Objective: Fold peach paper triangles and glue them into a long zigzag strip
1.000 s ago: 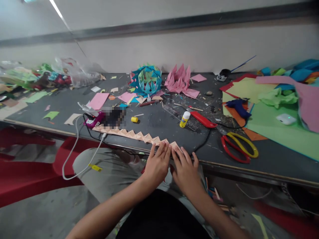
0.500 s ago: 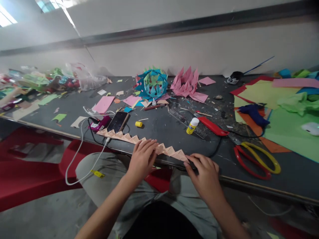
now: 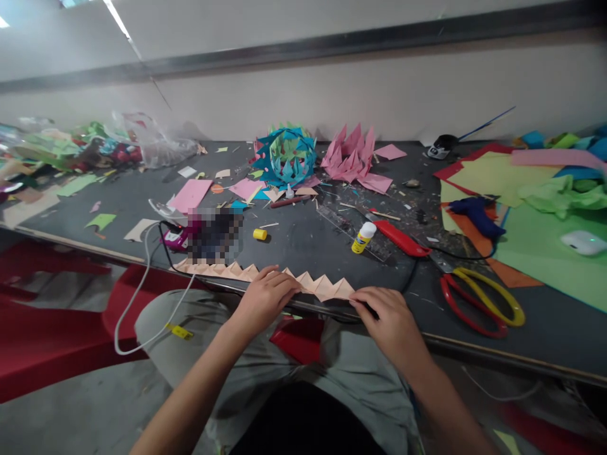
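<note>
A long peach folded-paper strip (image 3: 327, 289) with a zigzag upper edge lies along the front edge of the table. Its right end is pinched between the thumb and fingers of my right hand (image 3: 386, 316). Over the middle of the strip, my left hand (image 3: 268, 294) is closed on it, fingers together and hiding that part. A glue bottle (image 3: 363, 238) with a white top and yellow label stands beyond my right hand. Left of it a yellow cap (image 3: 260, 234) lies on its side.
Large scissors (image 3: 484, 303) and a red-handled tool (image 3: 401, 237) lie to the right, near a dark blue glue gun (image 3: 478, 216) and coloured paper sheets (image 3: 545, 253). Blue-green (image 3: 287, 158) and pink (image 3: 349, 155) folded-paper pieces stand at the back. A white cable (image 3: 142, 284) hangs off the left edge.
The right end of the strip now sits slightly higher, and my right fingers are closer together on it. My left hand stays over the middle. The whole view has shifted slightly.
</note>
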Tool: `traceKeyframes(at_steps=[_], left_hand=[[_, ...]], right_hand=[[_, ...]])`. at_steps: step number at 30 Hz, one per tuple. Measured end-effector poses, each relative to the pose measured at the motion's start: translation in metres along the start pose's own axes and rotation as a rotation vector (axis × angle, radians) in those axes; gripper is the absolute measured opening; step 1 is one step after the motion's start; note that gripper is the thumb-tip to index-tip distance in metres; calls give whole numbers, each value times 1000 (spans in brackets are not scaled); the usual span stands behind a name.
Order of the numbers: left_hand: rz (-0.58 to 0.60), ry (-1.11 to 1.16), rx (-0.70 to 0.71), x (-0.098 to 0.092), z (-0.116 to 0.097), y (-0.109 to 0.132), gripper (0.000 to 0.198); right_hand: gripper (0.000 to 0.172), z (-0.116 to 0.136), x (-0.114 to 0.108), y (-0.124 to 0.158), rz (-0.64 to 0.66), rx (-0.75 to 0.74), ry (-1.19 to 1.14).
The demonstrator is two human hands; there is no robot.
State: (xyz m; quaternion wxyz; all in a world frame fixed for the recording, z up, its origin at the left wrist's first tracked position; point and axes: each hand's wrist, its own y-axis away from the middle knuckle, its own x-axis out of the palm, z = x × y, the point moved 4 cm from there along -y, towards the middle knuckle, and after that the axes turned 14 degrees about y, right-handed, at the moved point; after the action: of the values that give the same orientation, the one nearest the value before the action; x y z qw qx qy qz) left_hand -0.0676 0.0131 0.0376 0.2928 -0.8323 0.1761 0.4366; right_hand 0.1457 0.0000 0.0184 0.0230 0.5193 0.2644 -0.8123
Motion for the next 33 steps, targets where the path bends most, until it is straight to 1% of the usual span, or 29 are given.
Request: traceKeyframes(at_steps=[3,5,9,10,12,14,15,18,20,22,24,26,28,30,33], left_hand=[[-37,7,70,3,-2,-3,21],[-30,12,84,6,-2,-5,18],[-14,-49,22,8,3,-7,18],[-10,-65,-1,7,5,-7,18],[21,-74,-38,5,9,-6,16],[54,-58,-43,5,11,-4,15],[64,-42,-34,5,11,-4,15],[61,10,1,3,10,-2,16],[39,29,12,-1,9,-1,14],[-5,6,-10,-9,11,0,14],[-37,-39,-67,-17,15,3,15],[-26,-64,-137,-22,21,7,14],[1,-56,-177,-23,25,10,13],[5,-43,-174,-22,27,12,13],[-27,-41,-120,-18,28,14,17]], right_hand=[[13,-6,-5,-3,-11,-36,19],[13,-11,-9,-2,-22,-44,47],[13,-27,-22,0,3,-42,60],[15,-31,-25,-2,17,-37,56],[25,-39,-30,-10,29,-43,88],[33,-45,-31,-24,22,-116,207],[37,-47,-29,-32,19,-189,295],[52,-51,-14,-53,77,-418,555],[55,-55,-5,-62,100,-504,661],[53,-58,0,-68,92,-538,700],[49,-62,2,-71,71,-555,700],[45,-64,3,-73,47,-571,682],[41,-66,4,-75,26,-581,641],[37,-67,5,-78,14,-563,587],[33,-68,5,-81,27,-505,554]])
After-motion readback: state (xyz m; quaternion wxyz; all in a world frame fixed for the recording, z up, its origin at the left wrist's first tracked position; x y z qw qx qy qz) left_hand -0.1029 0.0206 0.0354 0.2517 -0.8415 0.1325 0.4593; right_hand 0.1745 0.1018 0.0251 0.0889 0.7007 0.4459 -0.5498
